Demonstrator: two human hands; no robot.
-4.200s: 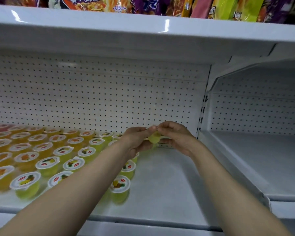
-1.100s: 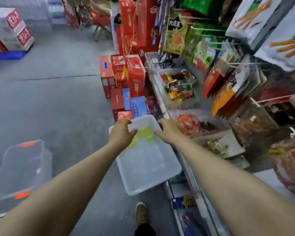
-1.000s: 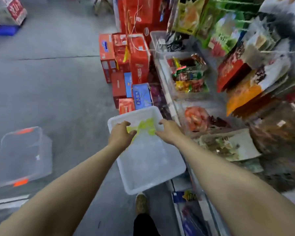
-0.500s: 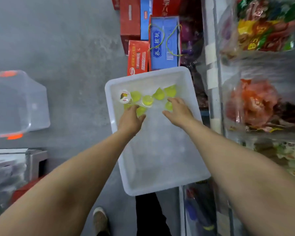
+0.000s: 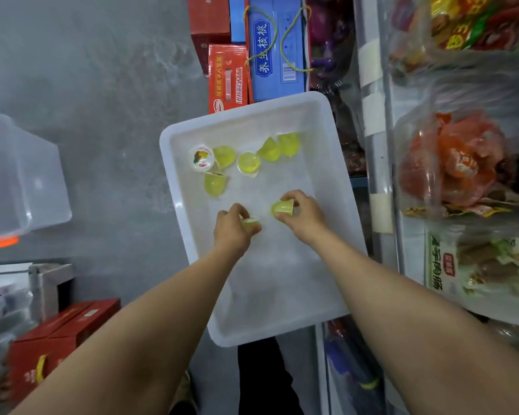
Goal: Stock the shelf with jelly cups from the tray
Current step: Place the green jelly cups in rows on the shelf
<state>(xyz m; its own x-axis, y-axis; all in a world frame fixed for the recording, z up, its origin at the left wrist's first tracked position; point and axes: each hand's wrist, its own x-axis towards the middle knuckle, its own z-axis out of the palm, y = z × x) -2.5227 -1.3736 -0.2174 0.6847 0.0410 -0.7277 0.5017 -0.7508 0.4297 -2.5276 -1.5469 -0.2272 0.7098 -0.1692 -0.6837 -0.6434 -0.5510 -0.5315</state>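
Note:
A white plastic tray (image 5: 339,187) sits on the floor below me. Several green jelly cups (image 5: 247,163) lie loose at its far end, one showing its printed lid (image 5: 202,157). My left hand (image 5: 232,230) grips a green jelly cup (image 5: 251,222) above the tray's middle. My right hand (image 5: 304,215) pinches another green jelly cup (image 5: 282,207) on its side. The shelf with the stocked cups is out of view.
Red boxes (image 5: 227,76) and a blue carton (image 5: 277,49) stand beyond the tray. A clear plastic bin (image 5: 18,178) is at the left. Snack bags (image 5: 462,163) fill the rack on the right. More red boxes (image 5: 57,333) sit at lower left.
The view swung from the shelf down to the tray. Both hands reached to the cups at the far end, each took one, and drew back toward the tray's middle.

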